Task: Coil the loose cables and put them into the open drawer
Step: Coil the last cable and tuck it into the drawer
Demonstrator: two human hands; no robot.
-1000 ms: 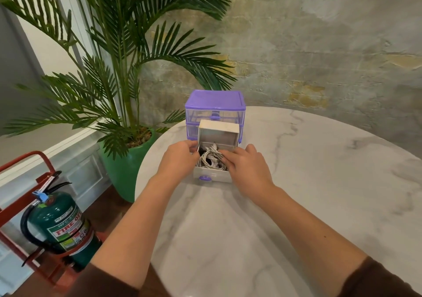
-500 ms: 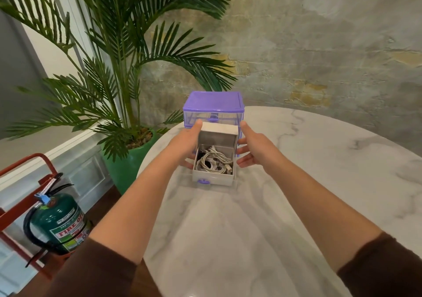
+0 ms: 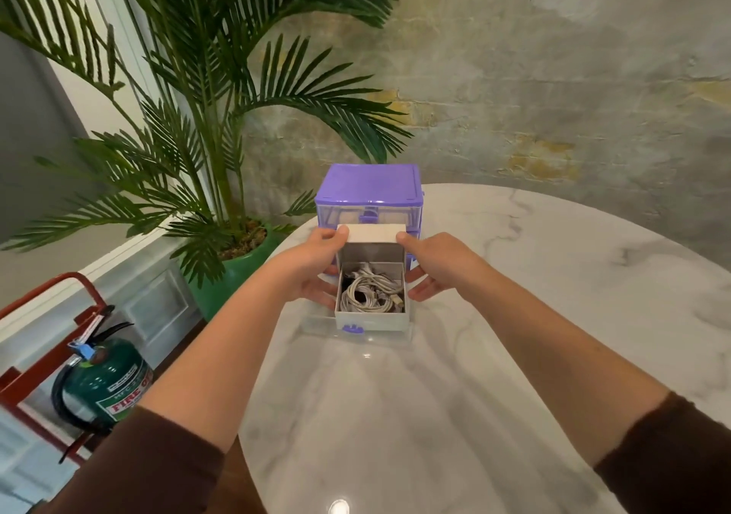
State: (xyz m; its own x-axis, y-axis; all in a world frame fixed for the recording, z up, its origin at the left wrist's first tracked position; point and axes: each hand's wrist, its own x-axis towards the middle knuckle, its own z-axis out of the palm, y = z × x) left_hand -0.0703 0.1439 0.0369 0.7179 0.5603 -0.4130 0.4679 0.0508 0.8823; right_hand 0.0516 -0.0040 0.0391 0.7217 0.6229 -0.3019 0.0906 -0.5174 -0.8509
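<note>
Café-like interior: marble table (image 3: 514, 315), potted palm (image 3: 221, 149), fire extinguisher (image 3: 106, 387).

Potted palm (image 3: 221, 126) in green pot, left of the grip; green fire extinguisher (image 3: 106, 387) on red stand, lower left.

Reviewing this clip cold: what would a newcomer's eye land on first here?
Probably the purple drawer unit at the far edge of the marble table, with its white drawer pulled out and full of coiled cables. The left hand and right hand flank that drawer. A palm plant stands behind on the left.
</note>
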